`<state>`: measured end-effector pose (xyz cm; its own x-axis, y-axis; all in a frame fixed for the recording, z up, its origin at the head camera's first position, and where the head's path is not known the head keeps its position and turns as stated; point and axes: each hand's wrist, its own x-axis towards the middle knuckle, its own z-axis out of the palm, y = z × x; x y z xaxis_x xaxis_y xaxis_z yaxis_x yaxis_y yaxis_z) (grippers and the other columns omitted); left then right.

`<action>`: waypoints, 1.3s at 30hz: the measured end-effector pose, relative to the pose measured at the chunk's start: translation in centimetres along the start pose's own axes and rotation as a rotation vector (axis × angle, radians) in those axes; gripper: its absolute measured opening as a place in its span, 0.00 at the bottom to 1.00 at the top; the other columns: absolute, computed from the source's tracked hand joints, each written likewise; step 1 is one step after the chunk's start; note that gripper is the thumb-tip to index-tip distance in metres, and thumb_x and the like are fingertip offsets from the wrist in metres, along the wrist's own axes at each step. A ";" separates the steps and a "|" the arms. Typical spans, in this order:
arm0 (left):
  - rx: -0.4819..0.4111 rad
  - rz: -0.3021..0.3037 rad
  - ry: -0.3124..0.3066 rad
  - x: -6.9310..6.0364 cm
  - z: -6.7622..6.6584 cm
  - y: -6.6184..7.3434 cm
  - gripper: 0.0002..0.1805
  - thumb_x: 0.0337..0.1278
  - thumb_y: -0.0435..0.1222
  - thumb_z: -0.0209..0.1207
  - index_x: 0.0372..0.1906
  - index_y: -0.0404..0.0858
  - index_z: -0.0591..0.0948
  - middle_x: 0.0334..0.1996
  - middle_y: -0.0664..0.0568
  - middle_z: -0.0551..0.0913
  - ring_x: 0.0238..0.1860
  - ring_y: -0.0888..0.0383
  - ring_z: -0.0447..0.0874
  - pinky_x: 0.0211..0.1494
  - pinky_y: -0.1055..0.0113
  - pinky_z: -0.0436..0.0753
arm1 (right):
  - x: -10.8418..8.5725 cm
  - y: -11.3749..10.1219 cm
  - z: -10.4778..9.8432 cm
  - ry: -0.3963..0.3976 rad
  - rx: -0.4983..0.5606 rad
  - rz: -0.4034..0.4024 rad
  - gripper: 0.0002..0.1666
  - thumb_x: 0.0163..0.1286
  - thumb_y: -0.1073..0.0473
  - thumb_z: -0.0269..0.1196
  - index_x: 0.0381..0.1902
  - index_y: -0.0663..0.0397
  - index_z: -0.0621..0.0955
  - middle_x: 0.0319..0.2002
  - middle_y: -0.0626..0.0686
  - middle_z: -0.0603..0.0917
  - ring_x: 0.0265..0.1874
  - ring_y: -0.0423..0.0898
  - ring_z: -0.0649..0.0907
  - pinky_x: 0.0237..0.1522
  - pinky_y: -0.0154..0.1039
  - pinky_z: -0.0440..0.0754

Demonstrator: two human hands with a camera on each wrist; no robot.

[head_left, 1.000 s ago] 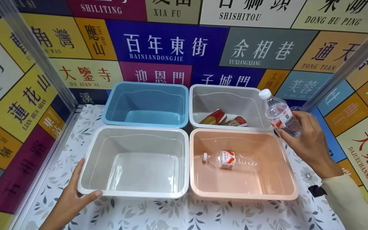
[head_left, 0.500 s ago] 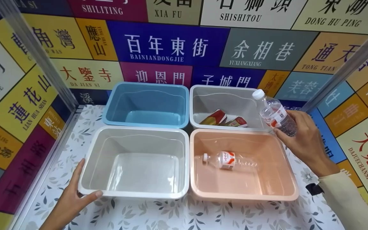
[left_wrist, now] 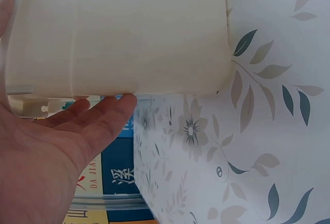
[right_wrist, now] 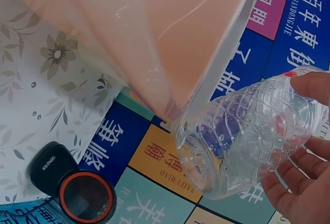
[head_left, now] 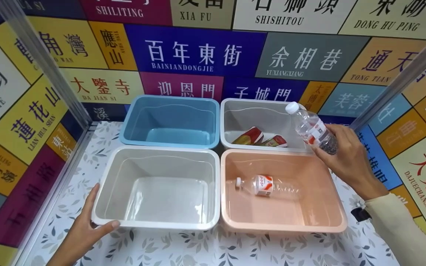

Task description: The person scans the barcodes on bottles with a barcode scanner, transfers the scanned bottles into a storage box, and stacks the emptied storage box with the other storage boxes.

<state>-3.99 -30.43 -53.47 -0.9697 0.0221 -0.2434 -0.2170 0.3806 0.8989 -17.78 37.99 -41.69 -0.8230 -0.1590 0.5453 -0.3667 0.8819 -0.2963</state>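
Note:
A clear bottle (head_left: pixel 311 127) with a white cap and a red-and-white label is gripped by my right hand (head_left: pixel 348 159), tilted above the right rims of the grey bin (head_left: pixel 261 103) and the peach bin (head_left: pixel 283 227). The right wrist view shows fingers and thumb around the bottle (right_wrist: pixel 252 131). Another bottle (head_left: pixel 264 185) lies on its side inside the peach bin. My left hand (head_left: pixel 83 225) rests on the near left corner of the white bin (head_left: pixel 161 224), thumb on the rim; in the left wrist view the straight fingers (left_wrist: pixel 111 116) touch its wall.
A blue bin (head_left: pixel 170 138) stands behind the white one. Two red-and-green packets (head_left: pixel 250 136) lie in the grey bin. The bins stand close together on a leaf-patterned table surface (head_left: pixel 183 247), with sign-covered walls (head_left: pixel 198 48) behind and at both sides.
My right hand has moved a little to the left with the bottle, bringing its cap over the grey bin's right part. The left hand has stayed at the white bin's corner.

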 end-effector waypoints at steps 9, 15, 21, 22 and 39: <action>-0.009 -0.020 -0.002 0.0 0.1 0.0 0.69 0.71 0.46 0.74 0.90 0.67 0.29 0.90 0.39 0.43 0.80 0.29 0.64 0.75 0.34 0.74 | 0.9 -0.3 0.8 -0.010 0.000 -0.033 0.41 0.65 0.60 0.82 0.72 0.62 0.78 0.67 0.62 0.81 0.62 0.58 0.80 0.60 0.33 0.78; -0.013 -0.045 -0.003 0.1 0.1 0.2 0.69 0.70 0.47 0.75 0.90 0.66 0.29 0.90 0.39 0.43 0.81 0.29 0.63 0.76 0.34 0.72 | 1.5 -0.9 1.7 -0.014 0.027 -0.060 0.41 0.65 0.61 0.82 0.71 0.64 0.78 0.67 0.64 0.82 0.63 0.61 0.80 0.59 0.61 0.88; -0.011 -0.069 -0.012 0.1 0.0 0.0 0.70 0.69 0.48 0.75 0.89 0.66 0.28 0.91 0.40 0.42 0.81 0.29 0.62 0.76 0.35 0.71 | 1.8 -1.3 2.3 -0.020 0.042 -0.090 0.41 0.64 0.61 0.83 0.71 0.64 0.79 0.66 0.65 0.82 0.64 0.62 0.80 0.59 0.68 0.86; -0.011 -0.073 -0.013 0.1 0.0 0.0 0.70 0.69 0.48 0.75 0.89 0.67 0.28 0.91 0.40 0.42 0.81 0.29 0.62 0.76 0.35 0.71 | 1.9 -1.4 2.4 -0.022 0.040 -0.093 0.41 0.64 0.60 0.83 0.71 0.64 0.79 0.66 0.65 0.82 0.64 0.61 0.80 0.60 0.67 0.86; -0.008 -0.040 -0.010 0.0 0.0 0.1 0.69 0.70 0.46 0.74 0.90 0.66 0.29 0.90 0.37 0.46 0.79 0.30 0.66 0.76 0.35 0.74 | 2.2 -2.1 3.1 -0.047 0.042 -0.150 0.43 0.62 0.60 0.84 0.72 0.63 0.79 0.66 0.64 0.83 0.63 0.61 0.81 0.61 0.67 0.85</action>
<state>-4.01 -30.37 -53.33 -0.9591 0.0164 -0.2826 -0.2562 0.3739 0.8914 -20.16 34.39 -42.34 -0.7767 -0.3092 0.5488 -0.5042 0.8274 -0.2474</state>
